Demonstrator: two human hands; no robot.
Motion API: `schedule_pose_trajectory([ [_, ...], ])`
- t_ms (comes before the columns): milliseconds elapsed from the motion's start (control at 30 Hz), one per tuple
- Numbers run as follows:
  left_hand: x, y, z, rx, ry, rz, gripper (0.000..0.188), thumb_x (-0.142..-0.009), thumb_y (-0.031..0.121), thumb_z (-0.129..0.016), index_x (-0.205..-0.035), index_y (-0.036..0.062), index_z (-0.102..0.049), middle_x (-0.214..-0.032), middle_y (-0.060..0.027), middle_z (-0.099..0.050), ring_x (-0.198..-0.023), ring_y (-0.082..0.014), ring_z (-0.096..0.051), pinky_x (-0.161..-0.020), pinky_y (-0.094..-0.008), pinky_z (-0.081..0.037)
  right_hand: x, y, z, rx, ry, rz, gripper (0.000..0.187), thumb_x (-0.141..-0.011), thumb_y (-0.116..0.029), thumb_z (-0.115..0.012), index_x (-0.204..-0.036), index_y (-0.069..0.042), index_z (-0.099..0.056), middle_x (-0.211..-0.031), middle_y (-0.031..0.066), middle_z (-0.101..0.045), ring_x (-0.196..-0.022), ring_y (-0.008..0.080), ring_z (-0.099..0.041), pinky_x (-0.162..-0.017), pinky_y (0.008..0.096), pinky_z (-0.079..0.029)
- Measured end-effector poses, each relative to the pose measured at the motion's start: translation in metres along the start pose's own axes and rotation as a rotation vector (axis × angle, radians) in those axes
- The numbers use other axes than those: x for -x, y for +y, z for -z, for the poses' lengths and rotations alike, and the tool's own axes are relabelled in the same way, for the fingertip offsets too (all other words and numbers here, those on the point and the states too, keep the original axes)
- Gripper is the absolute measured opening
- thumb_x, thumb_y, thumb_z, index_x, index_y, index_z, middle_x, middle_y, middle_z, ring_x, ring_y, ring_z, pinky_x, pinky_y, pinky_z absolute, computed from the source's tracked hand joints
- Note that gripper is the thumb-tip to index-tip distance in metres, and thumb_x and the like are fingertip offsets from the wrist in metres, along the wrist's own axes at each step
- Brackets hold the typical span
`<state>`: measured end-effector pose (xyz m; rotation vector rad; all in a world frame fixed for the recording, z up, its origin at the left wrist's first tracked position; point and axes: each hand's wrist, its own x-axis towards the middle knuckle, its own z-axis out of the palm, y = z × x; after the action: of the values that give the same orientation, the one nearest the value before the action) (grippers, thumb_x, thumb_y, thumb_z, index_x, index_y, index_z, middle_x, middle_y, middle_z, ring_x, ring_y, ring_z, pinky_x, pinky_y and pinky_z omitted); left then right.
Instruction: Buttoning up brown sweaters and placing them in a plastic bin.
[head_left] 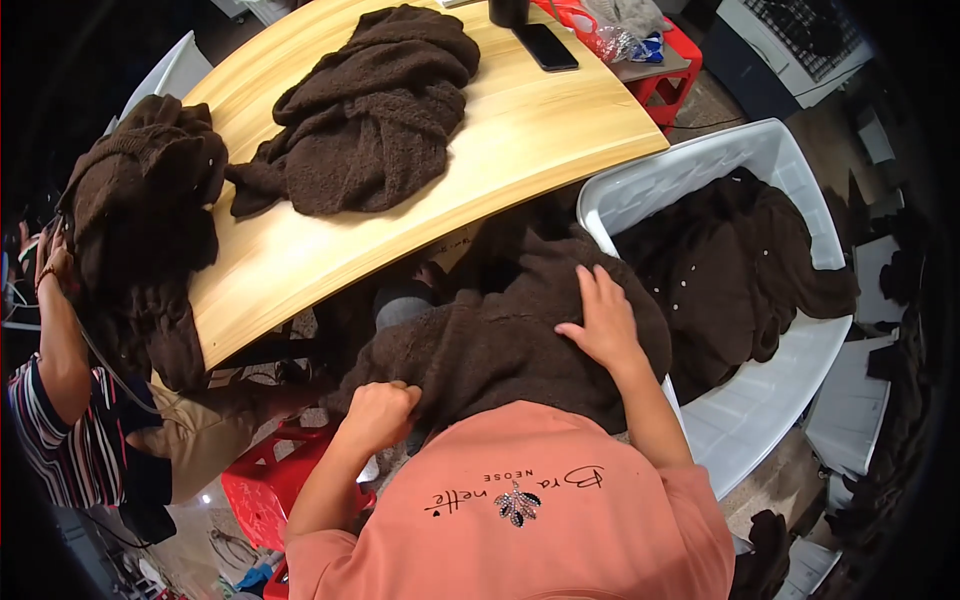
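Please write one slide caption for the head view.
Left grip closed on a brown knitted garment, right grip resting on it, beside a white plastic tub.

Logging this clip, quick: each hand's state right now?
Left hand: closed at the edge of the brown garment; grip on it can't be told.
Right hand: open, resting on that garment.

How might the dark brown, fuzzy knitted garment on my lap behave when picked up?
The garment would probably sag floppily, since it drapes in soft folds. Its fuzzy surface suggests it shouldn't be slippery. Spread beneath the open right hand, it could crumple if pushed.
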<state>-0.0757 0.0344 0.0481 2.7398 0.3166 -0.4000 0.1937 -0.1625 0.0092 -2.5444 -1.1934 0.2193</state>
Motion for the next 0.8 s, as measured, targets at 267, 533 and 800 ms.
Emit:
schedule_pose_trajectory([
  [267, -0.009, -0.022, -0.079, 0.219, 0.498, 0.403, 0.029, -0.052, 0.002, -0.068, -0.079, 0.0012, -0.058, -0.121, -0.0245, -0.045, -0.101, -0.0396, -0.052, -0.08, -0.0389, -0.047, 0.004, 0.054, -0.039, -0.744, -0.028, -0.064, 0.031, -0.068, -0.008, -0.067, -0.097, 0.003, -0.06, -0.073, 0.0103, -0.061, -0.066, 0.0186, -0.059, -0.065, 0.03, -0.048],
  [533, 0.056, -0.038, 0.079, -0.035, 1.289, 0.225, 0.018, -0.066, -0.004, -0.059, -0.083, -0.0009, -0.057, -0.082, -0.0139, -0.06, -0.076, -0.0239, -0.058, -0.073, -0.0334, -0.047, 0.132, 0.094, 0.083, -1.451, 0.848, 0.146, 0.071, -0.052, -0.023, -0.051, -0.119, 0.0, -0.048, -0.122, 0.0204, -0.049, -0.115, 0.0354, -0.046, -0.099, 0.046, -0.038],
  [800, 0.095, -0.017, 0.099, 0.092, 1.091, 0.126, 0.023, -0.07, 0.012, -0.062, -0.08, -0.0062, -0.054, -0.089, -0.0222, -0.06, -0.081, -0.0302, -0.06, -0.069, -0.0362, -0.047, 0.124, 0.118, 0.126, -0.29, 0.082, -0.365, 0.023, -0.057, -0.01, -0.057, -0.078, -0.001, -0.059, -0.082, 0.0107, -0.062, -0.078, 0.0239, -0.061, -0.068, 0.0393, -0.048],
])
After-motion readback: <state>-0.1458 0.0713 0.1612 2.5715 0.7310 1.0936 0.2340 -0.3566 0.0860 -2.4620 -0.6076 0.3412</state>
